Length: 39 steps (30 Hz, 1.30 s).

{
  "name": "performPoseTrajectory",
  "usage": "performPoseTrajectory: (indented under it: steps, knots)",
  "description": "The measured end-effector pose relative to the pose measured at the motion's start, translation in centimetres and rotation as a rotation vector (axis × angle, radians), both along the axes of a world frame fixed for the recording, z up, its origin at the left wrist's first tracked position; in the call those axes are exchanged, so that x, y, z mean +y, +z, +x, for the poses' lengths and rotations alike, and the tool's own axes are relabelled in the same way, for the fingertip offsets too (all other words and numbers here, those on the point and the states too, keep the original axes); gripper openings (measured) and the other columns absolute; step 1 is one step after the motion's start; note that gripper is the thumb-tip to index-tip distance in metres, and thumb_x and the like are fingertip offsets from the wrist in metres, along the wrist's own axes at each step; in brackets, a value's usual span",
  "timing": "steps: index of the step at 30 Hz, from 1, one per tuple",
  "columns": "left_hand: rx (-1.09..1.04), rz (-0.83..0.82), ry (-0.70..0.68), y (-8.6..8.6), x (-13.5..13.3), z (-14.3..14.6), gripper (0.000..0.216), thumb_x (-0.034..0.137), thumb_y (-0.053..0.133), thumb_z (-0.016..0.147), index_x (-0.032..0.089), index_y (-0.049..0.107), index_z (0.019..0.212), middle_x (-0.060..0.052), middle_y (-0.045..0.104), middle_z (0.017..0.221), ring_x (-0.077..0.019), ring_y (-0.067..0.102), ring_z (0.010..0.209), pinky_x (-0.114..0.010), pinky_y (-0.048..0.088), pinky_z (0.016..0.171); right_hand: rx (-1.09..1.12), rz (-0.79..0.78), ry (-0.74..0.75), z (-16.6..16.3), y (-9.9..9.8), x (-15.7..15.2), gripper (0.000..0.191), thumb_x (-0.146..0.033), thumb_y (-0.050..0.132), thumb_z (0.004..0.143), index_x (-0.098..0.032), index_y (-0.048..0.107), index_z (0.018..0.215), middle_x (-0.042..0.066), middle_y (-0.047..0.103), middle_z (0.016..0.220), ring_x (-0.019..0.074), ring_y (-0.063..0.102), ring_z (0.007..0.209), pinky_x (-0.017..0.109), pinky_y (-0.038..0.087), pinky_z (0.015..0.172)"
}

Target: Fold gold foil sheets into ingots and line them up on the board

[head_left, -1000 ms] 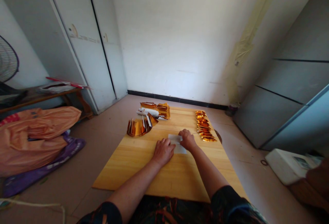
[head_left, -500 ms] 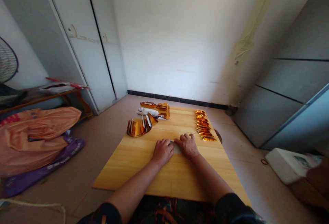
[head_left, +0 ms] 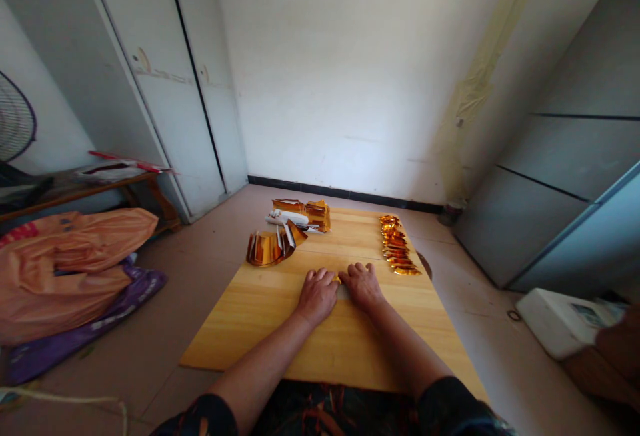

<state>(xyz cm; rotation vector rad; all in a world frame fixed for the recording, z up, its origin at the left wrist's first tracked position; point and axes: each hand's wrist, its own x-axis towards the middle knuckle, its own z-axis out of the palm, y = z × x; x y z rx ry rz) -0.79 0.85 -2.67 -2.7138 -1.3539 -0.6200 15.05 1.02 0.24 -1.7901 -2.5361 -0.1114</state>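
Observation:
My left hand (head_left: 316, 296) and my right hand (head_left: 363, 284) rest side by side on the wooden table (head_left: 320, 349), both pressing down on a small paper sheet (head_left: 343, 291). Only a sliver of the sheet shows between them, white with a gold edge. The left hand's fingers curl down onto the sheet. The right hand's fingers lie stretched flat over it. Beyond the left hand stands a curved stack of gold foil sheets (head_left: 270, 248), with another gold pile (head_left: 303, 215) behind it. A row of folded gold pieces (head_left: 397, 246) runs along the table's far right.
An orange plastic bag (head_left: 75, 256) lies on a purple bag (head_left: 85, 323) on the floor at left, below a low bench (head_left: 100, 179) and a fan (head_left: 15, 123). White cupboard doors (head_left: 165, 89) stand behind. A white box (head_left: 565, 323) sits on the floor at right.
A second ago the white sheet lay open under my fingertips. My right hand has since come down and in beside the left, and the sheet is now almost covered, with a gold edge showing.

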Motion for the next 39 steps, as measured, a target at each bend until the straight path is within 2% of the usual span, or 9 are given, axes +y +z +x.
performPoseTrajectory:
  steps: [3,8,12,15,18,22,26,33,39]
  knots:
    - [0.016,-0.026,0.009,0.1,0.0,0.0,0.020,0.021,0.044,0.090,0.021,0.063,0.093,-0.007,0.063,0.092,-0.0204,0.051,0.093,-0.038,0.032,0.083,0.068,-0.031,-0.064,0.5,0.1,0.2,0.025,-0.018,0.045,0.088,-0.025,0.067,0.097,0.008,0.065,0.097,0.0206,0.056,0.094,0.036,0.032,0.086]
    - [0.034,-0.038,0.011,0.5,-0.2,-0.1,0.018,0.019,0.045,0.088,0.020,0.063,0.092,-0.006,0.063,0.094,-0.0206,0.053,0.092,-0.037,0.031,0.081,0.403,-0.063,-0.329,0.9,0.8,1.8,0.031,-0.011,0.044,0.081,-0.023,0.069,0.096,0.003,0.070,0.097,0.0144,0.062,0.089,0.023,0.040,0.077]
    - [0.046,-0.054,0.021,0.7,-0.3,-0.1,0.020,0.019,0.044,0.088,0.021,0.063,0.095,-0.006,0.063,0.096,-0.0213,0.053,0.093,-0.037,0.031,0.080,0.583,-0.192,-0.406,0.1,0.8,3.2,0.029,-0.011,0.048,0.074,-0.022,0.071,0.090,-0.001,0.072,0.081,0.0108,0.064,0.074,0.017,0.042,0.065]
    - [0.054,-0.061,0.033,0.8,-0.3,-0.1,0.021,0.019,0.043,0.088,0.022,0.062,0.097,-0.006,0.063,0.100,-0.0216,0.053,0.095,-0.037,0.032,0.080,0.560,-0.318,-0.472,-0.8,0.5,3.9,0.019,-0.014,0.053,0.070,-0.018,0.071,0.076,0.002,0.071,0.070,0.0126,0.065,0.069,0.017,0.041,0.058]
    - [0.050,-0.065,0.039,0.8,-0.4,-0.1,0.026,0.019,0.043,0.088,0.025,0.060,0.107,-0.006,0.063,0.104,-0.0218,0.053,0.096,-0.038,0.033,0.080,0.509,-0.333,-0.541,-1.7,0.5,4.1,0.012,-0.021,0.062,0.064,-0.018,0.070,0.072,0.005,0.071,0.074,0.0168,0.066,0.074,0.019,0.042,0.056]
    - [0.046,-0.070,0.054,0.8,-0.5,-0.1,0.033,0.017,0.044,0.086,0.027,0.056,0.115,-0.006,0.062,0.110,-0.0220,0.052,0.096,-0.038,0.033,0.080,0.425,-0.325,-0.612,-2.7,0.9,4.1,0.025,-0.030,0.069,0.058,-0.019,0.070,0.081,0.009,0.071,0.090,0.0226,0.066,0.085,0.023,0.046,0.060]
    - [0.048,-0.057,0.058,0.7,-0.4,-0.1,0.031,0.018,0.045,0.085,0.026,0.058,0.112,-0.006,0.062,0.108,-0.0225,0.052,0.096,-0.038,0.033,0.080,0.378,-0.315,-0.634,-3.0,0.9,4.2,0.030,-0.028,0.069,0.057,-0.019,0.070,0.086,0.012,0.070,0.096,0.0253,0.066,0.090,0.027,0.048,0.064]
    - [0.069,-0.065,0.058,0.6,-0.3,-0.1,0.019,0.021,0.045,0.086,0.023,0.064,0.093,-0.007,0.062,0.102,-0.0236,0.051,0.095,-0.040,0.031,0.079,0.368,-0.356,-0.640,-0.1,0.2,4.7,0.021,-0.018,0.070,0.051,-0.018,0.070,0.072,0.010,0.072,0.085,0.0223,0.067,0.080,0.023,0.046,0.056]
    - [0.040,-0.069,0.060,0.9,-0.4,0.1,0.015,0.022,0.048,0.085,0.021,0.063,0.087,-0.007,0.063,0.099,-0.0234,0.051,0.096,-0.042,0.030,0.083,0.448,-0.284,-0.653,2.5,-0.4,4.0,0.015,-0.018,0.068,0.057,-0.019,0.069,0.072,0.007,0.071,0.078,0.0189,0.065,0.073,0.022,0.040,0.053]
